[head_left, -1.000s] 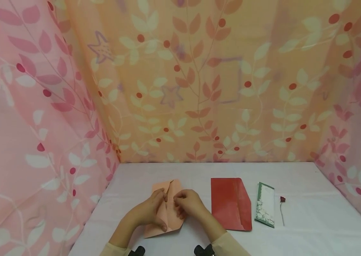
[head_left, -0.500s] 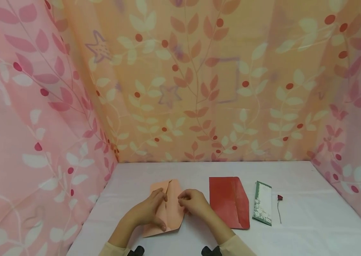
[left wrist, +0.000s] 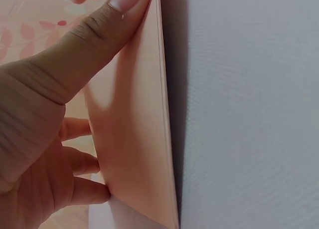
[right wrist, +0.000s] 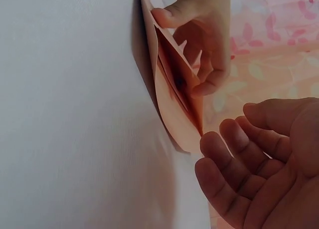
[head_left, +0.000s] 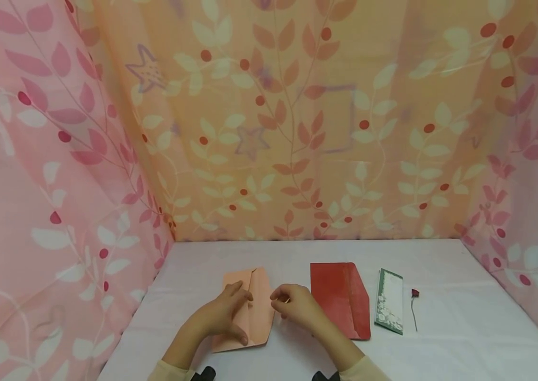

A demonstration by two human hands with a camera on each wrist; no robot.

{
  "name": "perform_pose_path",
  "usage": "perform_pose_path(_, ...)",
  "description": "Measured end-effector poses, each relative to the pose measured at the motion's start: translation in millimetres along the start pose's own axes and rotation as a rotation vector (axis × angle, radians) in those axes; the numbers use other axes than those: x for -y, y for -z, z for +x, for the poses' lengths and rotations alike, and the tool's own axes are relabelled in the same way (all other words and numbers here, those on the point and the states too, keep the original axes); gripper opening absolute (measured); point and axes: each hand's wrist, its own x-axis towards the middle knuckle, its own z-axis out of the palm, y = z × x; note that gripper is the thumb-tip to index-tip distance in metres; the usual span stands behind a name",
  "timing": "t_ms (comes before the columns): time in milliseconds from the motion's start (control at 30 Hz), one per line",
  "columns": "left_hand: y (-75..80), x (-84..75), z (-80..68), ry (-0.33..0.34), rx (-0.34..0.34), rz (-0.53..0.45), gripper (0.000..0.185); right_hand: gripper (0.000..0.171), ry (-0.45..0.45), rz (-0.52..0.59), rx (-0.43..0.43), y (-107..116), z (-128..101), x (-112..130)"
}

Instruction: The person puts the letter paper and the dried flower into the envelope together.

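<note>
In the head view, the peach envelope [head_left: 261, 312] lies on the left part of the white table [head_left: 193, 264], the left hand [head_left: 218, 315] across it with thumb and fingers spread over its back; the right hand [head_left: 299, 306] is just beside the flap's edge, contact uncertain. To its right lie a red envelope [head_left: 338, 301], contents hidden, a green-bordered floral card [head_left: 389, 301] and a small red rose [head_left: 414, 292]. In the left wrist view, the left hand grips the peach envelope, thumb on one side, fingertips at the other; a light, even squeeze should spread the pocket without creasing the paper. In the right wrist view, the mouth [right wrist: 177, 79] gapes, too dark inside to tell what it holds. The right hand's fingers are loosely bent around nothing visible; approaching square to that opening seems kindest to the paper.
</note>
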Motion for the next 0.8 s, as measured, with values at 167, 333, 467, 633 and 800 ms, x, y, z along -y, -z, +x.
perform_pose_path(167, -1.4, -0.6, -1.6, 0.017, 0.007, -0.018, 0.101, 0.015, 0.004, -0.065, -0.003, 6, -5, -2)
perform_pose_path(333, -3.8, 2.2, -0.4, 0.02, 0.01, -0.003, 0.118, 0.014, 0.021, -0.126, -0.016, 13, -11, -1)
perform_pose_path(467, -4.3, 5.6, 1.7, 0.004, 0.003, -0.014, 0.121, 0.014, 0.038, -0.185, -0.021, 20, -18, 0)
perform_pose_path(633, -3.9, 12.6, 2.2, -0.028, -0.013, -0.014, 0.108, 0.014, 0.037, -0.197, -0.006, 29, -27, 1)
perform_pose_path(800, -0.7, 14.7, 2.6, -0.034, -0.03, 0.004, 0.096, 0.012, 0.055, -0.226, -0.018, 40, -36, -2)
